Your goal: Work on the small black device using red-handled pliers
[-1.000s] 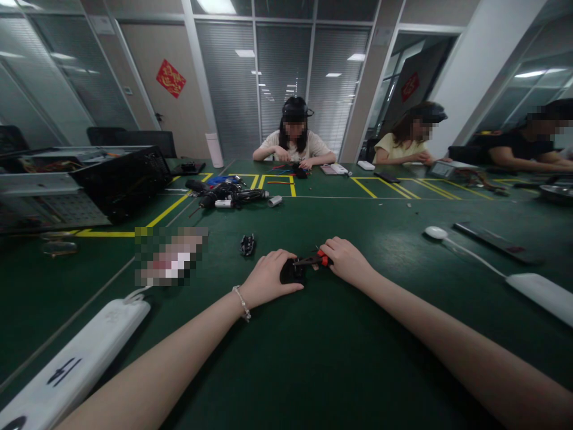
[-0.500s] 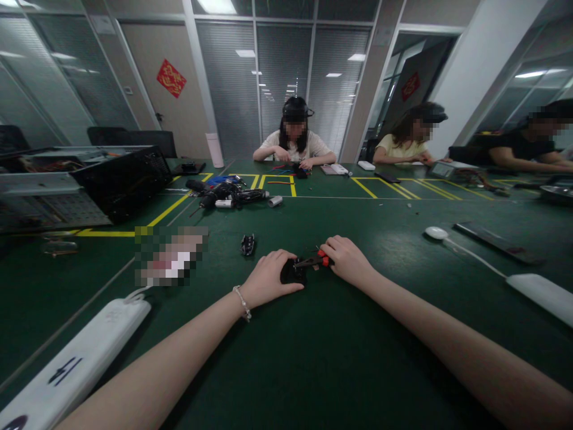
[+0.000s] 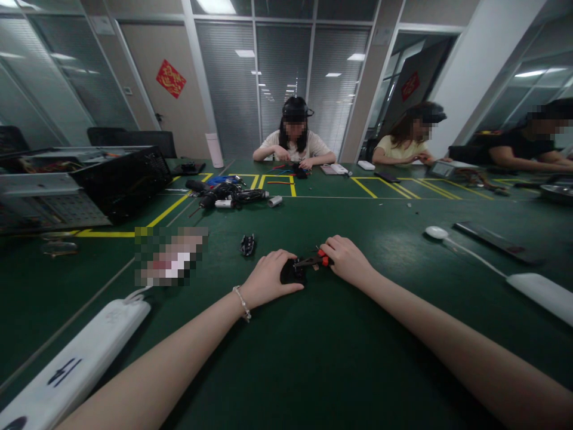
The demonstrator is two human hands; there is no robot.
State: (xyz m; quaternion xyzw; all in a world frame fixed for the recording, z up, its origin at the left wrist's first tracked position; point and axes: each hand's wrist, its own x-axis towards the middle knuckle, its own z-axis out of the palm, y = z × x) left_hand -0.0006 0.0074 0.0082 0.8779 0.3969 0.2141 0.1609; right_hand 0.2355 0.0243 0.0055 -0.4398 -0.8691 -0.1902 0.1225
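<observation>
My left hand (image 3: 267,279) grips a small black part (image 3: 289,275) on the green tabletop, thumb along its near side and fingers over its far side. In my right hand (image 3: 347,258) are red-handled pliers (image 3: 308,261), held from the right. Their dark jaws point left and reach the black part; whether they clamp anything is too small to tell. A second small piece, black and silver (image 3: 248,244), lies apart beyond my left hand.
Left stand a white power strip (image 3: 76,364) and an open computer case (image 3: 116,185). Farther back lie a power drill (image 3: 219,194) and a pink tumbler (image 3: 215,150). To the right are a white mouse-like object (image 3: 436,233) and a dark phone-like slab (image 3: 492,242). Several people sit around the table.
</observation>
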